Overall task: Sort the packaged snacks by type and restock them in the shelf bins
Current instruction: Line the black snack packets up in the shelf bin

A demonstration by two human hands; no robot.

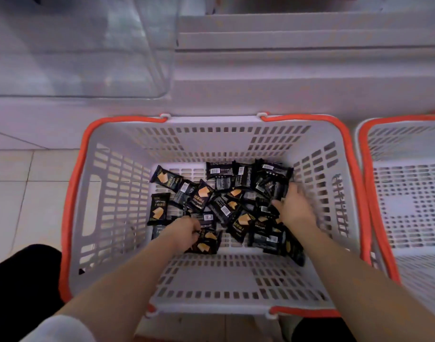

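A person crouches over a white plastic basket (117, 193) with an orange rim, set on the tiled floor against the foot of a white shelf unit (298, 77), and reaches both bare arms down into it. On the basket floor lies a loose heap of small black snack packets (224, 206), each printed with a golden cracker; some lie face up, others show their barcode backs. All look like one type, so the sorting seems settled for this basket and what remains is gathering. The left hand (184, 232) is low in the near side of the heap, fingers curled around one or two packets. The right hand (291, 206) is deeper to the right, blurred, its fingers curling into the packets there; whether it has a firm hold I cannot tell. Working two hands at once probably lets the person lift a bigger load per trip. A clear plastic bin (88, 50) stands on the shelf, upper left, within easy reach, likely the destination. A second basket (409, 193) stands just beside the first on the right, with nothing visible inside.
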